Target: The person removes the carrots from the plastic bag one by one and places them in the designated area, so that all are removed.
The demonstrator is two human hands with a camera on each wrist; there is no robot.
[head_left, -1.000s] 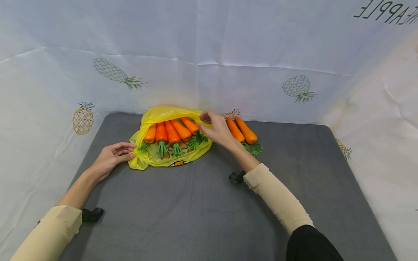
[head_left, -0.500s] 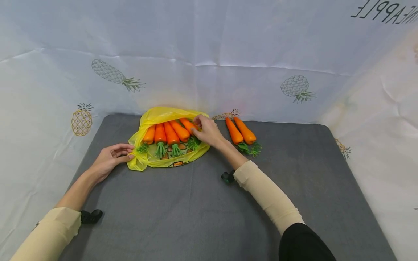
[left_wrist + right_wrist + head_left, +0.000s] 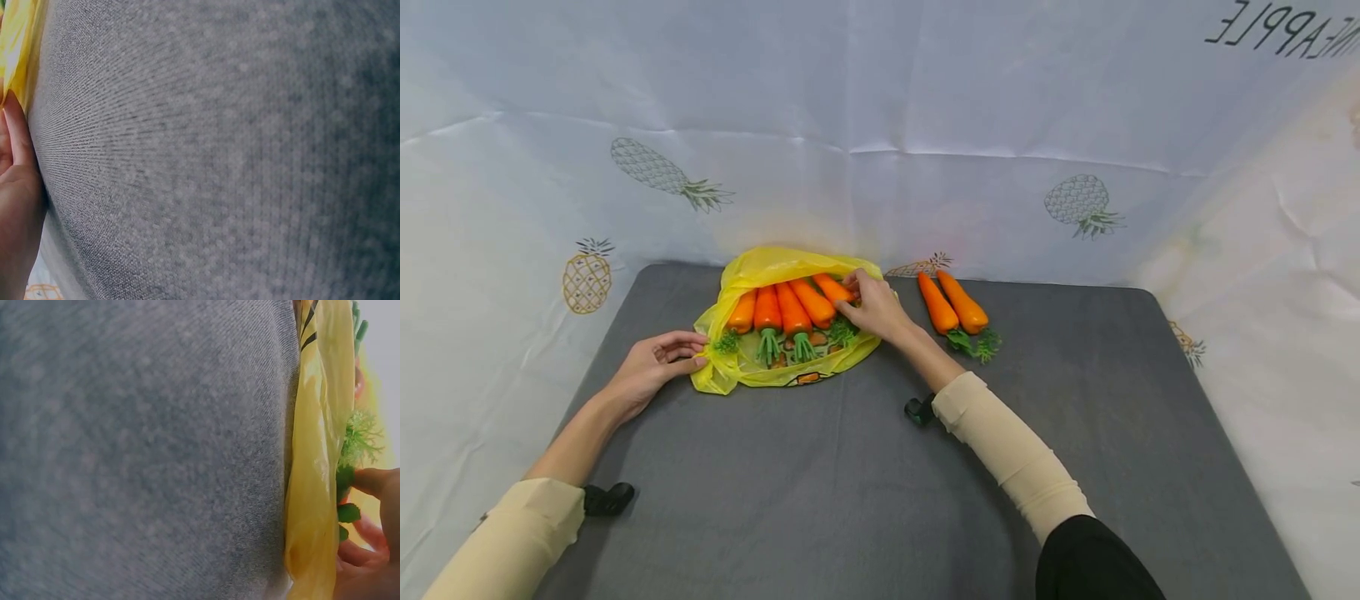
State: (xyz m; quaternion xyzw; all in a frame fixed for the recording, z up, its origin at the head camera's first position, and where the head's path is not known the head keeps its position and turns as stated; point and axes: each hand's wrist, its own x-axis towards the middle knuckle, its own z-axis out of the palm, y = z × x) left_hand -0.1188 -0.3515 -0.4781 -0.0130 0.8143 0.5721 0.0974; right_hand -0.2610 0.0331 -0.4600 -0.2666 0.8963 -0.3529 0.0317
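Note:
A yellow plastic bag [image 3: 760, 265] lies on its side at the back of the table, its mouth facing me. Several orange carrots [image 3: 793, 310] with green tops are inside it, side by side. My left hand [image 3: 651, 375] pinches the left edge of the bag's mouth between thumb and fingers. In the left wrist view, the thumb [image 3: 19, 134] meets the yellow plastic. My right hand [image 3: 880, 310] reaches into the right side of the mouth and grips the rightmost carrot [image 3: 831, 287] near its leafy end. Green leaves [image 3: 349, 513] show between thumb and fingers in the right wrist view.
Two more carrots [image 3: 953, 304] lie together on the grey table [image 3: 820, 500], right of the bag. A white cloth with pineapple prints [image 3: 880, 100] hangs behind and beside the table. Black wrist cameras [image 3: 610, 498] sit at both cuffs.
My right hand has moved left and slightly down, from the bag's right rim onto the rightmost carrot inside. The left hand keeps its place at the bag's left edge.

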